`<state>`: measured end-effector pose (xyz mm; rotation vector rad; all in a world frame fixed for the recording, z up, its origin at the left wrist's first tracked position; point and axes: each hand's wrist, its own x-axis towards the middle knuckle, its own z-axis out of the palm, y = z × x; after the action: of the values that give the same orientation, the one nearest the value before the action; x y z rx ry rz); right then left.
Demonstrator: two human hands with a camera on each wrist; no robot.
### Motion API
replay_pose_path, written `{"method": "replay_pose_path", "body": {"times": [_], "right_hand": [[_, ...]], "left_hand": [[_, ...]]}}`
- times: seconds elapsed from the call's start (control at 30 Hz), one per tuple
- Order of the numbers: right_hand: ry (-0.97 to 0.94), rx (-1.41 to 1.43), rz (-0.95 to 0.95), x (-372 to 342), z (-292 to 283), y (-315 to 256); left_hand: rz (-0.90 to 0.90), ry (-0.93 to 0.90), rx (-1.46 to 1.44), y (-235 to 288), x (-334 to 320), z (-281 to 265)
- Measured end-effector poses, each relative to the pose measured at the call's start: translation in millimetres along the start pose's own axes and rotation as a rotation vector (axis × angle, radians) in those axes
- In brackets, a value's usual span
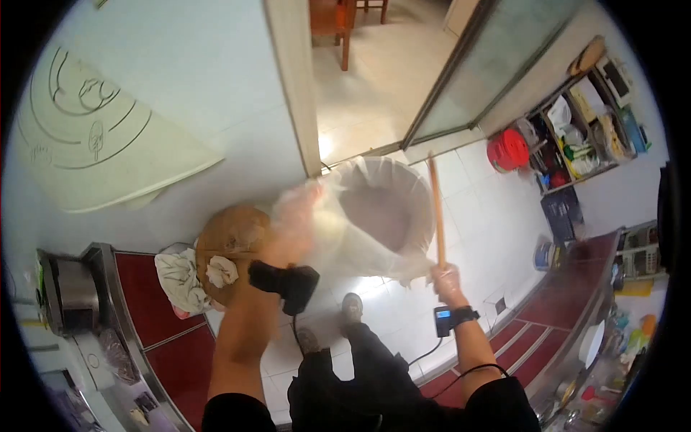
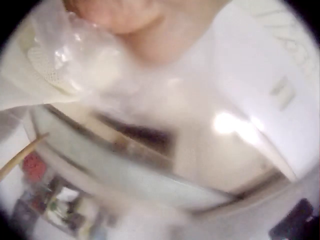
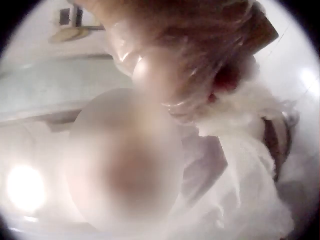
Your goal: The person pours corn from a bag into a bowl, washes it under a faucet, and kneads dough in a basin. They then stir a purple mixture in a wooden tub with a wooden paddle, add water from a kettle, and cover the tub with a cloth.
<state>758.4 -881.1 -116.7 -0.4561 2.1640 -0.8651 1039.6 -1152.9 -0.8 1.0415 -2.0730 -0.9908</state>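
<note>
A large round tub lined with white mesh cloth [image 1: 381, 171] stands on the tiled floor in front of me, with greyish contents [image 1: 385, 216] inside. My left hand [image 1: 295, 216], in a clear plastic glove, is at the tub's left side and holds gathered cloth there; it is blurred in the head view. In the left wrist view, mesh cloth [image 2: 47, 65] shows beside the gloved fingers. Gloved as well, my right hand [image 1: 448, 284] grips the lower end of a long wooden stick [image 1: 437, 209] that points away past the tub's right rim. Cloth [image 3: 245, 170] hangs close below that hand.
A round wooden board [image 1: 234, 223] with white cloths [image 1: 178, 281] is at the left, beside red-fronted cabinets [image 1: 169, 295]. A red bucket [image 1: 507, 151] and loaded shelf [image 1: 583, 122] stand at the right. Beyond the tub is a doorway with a glass door [image 1: 486, 65].
</note>
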Motion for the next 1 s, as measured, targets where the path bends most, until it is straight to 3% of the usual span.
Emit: {"method": "replay_pose_path", "body": {"times": [0.03, 0.1, 0.13, 0.33, 0.43, 0.5, 0.57, 0.63, 0.73, 0.77, 0.83, 0.9, 1.0], "right_hand": [[0.043, 0.151, 0.043, -17.0, -17.6, -23.8], [0.106, 0.179, 0.064, -19.5, -37.7, -17.9], [0.105, 0.184, 0.067, -22.2, -44.6, -11.4], [0.111, 0.253, -0.025, -11.7, -43.1, -3.2], [0.127, 0.292, -0.021, -5.6, -51.8, -40.7], [0.178, 0.353, -0.063, 0.8, -69.8, -52.2], [0.205, 0.387, -0.064, -1.7, -82.9, -57.8], [0.221, 0.398, -0.029, -11.4, -97.6, -62.0], [0.132, 0.275, 0.04, -12.4, -81.6, -18.5], [0.116, 0.276, 0.025, -20.7, -72.6, -20.8], [0.096, 0.265, 0.048, -25.3, -67.2, -21.3], [0.062, 0.218, 0.065, -28.4, -62.3, -22.1], [-0.024, 0.092, 0.051, -40.1, -53.3, -17.5]], "left_hand": [[0.117, 0.128, 0.17, 39.1, 5.1, -13.8], [0.356, 0.179, 0.383, 76.5, 11.3, -37.2], [0.238, -0.038, 0.196, 72.3, 13.1, -53.4], [0.13, 0.005, 0.479, 48.4, -17.3, -52.6], [0.37, 0.01, 0.526, 43.0, 2.1, -55.0], [0.211, 0.004, 0.174, 38.8, 20.0, -55.7], [0.267, -0.025, 0.266, 30.5, 27.9, -61.2], [0.551, -0.088, 0.794, 22.2, 28.3, -76.0], [0.271, -0.252, 0.753, -16.0, -41.0, -107.0], [0.289, -0.196, 0.602, -3.0, -53.6, -110.7], [-0.053, -0.299, 0.224, -15.2, -70.5, -125.9], [-0.25, -0.332, 0.028, -19.3, -81.6, -139.2], [-0.428, -0.293, 0.206, -3.0, -83.0, -152.2]]}}
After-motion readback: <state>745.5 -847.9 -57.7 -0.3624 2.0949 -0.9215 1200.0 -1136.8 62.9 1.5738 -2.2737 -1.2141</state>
